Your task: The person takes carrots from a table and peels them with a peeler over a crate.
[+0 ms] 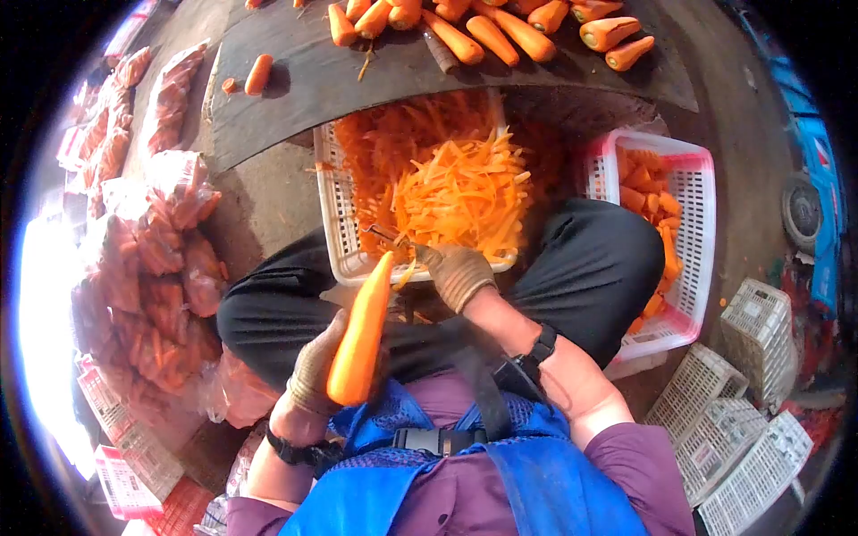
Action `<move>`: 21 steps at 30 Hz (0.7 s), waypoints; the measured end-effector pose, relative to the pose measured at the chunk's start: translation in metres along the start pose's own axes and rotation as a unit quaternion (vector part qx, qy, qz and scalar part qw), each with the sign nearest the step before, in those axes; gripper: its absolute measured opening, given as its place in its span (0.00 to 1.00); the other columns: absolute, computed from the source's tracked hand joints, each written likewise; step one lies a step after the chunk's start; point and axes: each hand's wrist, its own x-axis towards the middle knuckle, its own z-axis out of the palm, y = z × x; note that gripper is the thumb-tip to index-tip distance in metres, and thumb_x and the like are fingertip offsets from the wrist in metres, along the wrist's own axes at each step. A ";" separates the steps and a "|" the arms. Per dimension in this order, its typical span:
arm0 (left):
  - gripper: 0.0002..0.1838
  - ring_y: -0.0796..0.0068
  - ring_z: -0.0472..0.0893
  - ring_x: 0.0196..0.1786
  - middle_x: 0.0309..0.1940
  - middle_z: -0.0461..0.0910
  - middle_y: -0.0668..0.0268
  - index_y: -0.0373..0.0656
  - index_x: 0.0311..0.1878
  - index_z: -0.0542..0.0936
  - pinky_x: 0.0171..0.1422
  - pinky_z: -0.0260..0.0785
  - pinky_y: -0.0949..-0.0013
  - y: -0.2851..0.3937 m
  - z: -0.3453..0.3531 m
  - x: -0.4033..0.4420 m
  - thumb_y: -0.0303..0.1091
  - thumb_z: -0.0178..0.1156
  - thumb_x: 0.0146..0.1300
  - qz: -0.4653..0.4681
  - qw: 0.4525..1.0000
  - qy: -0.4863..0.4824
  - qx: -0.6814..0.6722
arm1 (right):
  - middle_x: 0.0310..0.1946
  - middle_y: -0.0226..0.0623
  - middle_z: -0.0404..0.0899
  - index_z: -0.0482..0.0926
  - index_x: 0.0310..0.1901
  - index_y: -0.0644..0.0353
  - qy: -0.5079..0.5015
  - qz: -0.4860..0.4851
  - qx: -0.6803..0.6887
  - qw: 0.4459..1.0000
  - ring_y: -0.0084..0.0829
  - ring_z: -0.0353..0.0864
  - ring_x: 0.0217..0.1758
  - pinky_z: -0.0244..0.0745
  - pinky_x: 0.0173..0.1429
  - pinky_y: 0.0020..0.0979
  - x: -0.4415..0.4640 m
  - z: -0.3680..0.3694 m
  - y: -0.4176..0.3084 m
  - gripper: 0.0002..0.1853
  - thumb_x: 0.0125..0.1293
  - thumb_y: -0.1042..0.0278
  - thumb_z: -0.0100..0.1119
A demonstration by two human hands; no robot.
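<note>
My left hand [313, 371], in a knitted work glove, is closed around the thick end of a large orange carrot [362, 335] and points its narrow tip up and away from me. In my gloved right hand [458, 271] is a peeler [386, 235], its head just above the carrot's tip. A thin strip of peel [407, 272] hangs below the peeler. Beyond both hands, between my knees, a white plastic basket [326, 210] holds a heap of carrot peelings [465, 192].
A dark board [304, 98] ahead carries several carrots [490, 40]. To the right stands a pink-and-white basket [695, 214] with carrots inside. Bagged carrots [161, 277] are piled on the left. Several plastic crates [706, 393] lie at the lower right, and a blue vehicle [815, 152] stands beyond.
</note>
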 end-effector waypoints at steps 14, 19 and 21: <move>0.25 0.70 0.79 0.27 0.29 0.78 0.62 0.39 0.48 0.72 0.28 0.74 0.71 0.034 -0.027 0.091 0.54 0.52 0.63 0.074 0.994 -0.064 -0.045 | 0.23 0.49 0.77 0.79 0.30 0.57 -0.027 -0.158 0.099 0.982 0.48 0.78 0.31 0.70 0.33 0.42 -0.027 -0.008 -0.014 0.27 0.66 0.42 0.40; 0.24 0.66 0.77 0.36 0.37 0.76 0.59 0.39 0.50 0.70 0.40 0.74 0.63 0.039 -0.026 0.119 0.52 0.51 0.64 0.074 0.990 -0.056 -0.108 | 0.24 0.47 0.77 0.79 0.34 0.54 0.009 -0.281 0.041 0.959 0.46 0.78 0.29 0.71 0.32 0.42 -0.020 0.014 -0.001 0.24 0.67 0.44 0.38; 0.23 0.66 0.78 0.36 0.37 0.77 0.59 0.38 0.51 0.70 0.40 0.74 0.66 0.041 -0.029 0.122 0.50 0.51 0.64 0.060 0.992 -0.086 -0.071 | 0.24 0.47 0.77 0.79 0.35 0.54 -0.012 -0.241 0.031 0.970 0.47 0.78 0.30 0.71 0.32 0.42 -0.020 0.011 0.000 0.25 0.67 0.44 0.38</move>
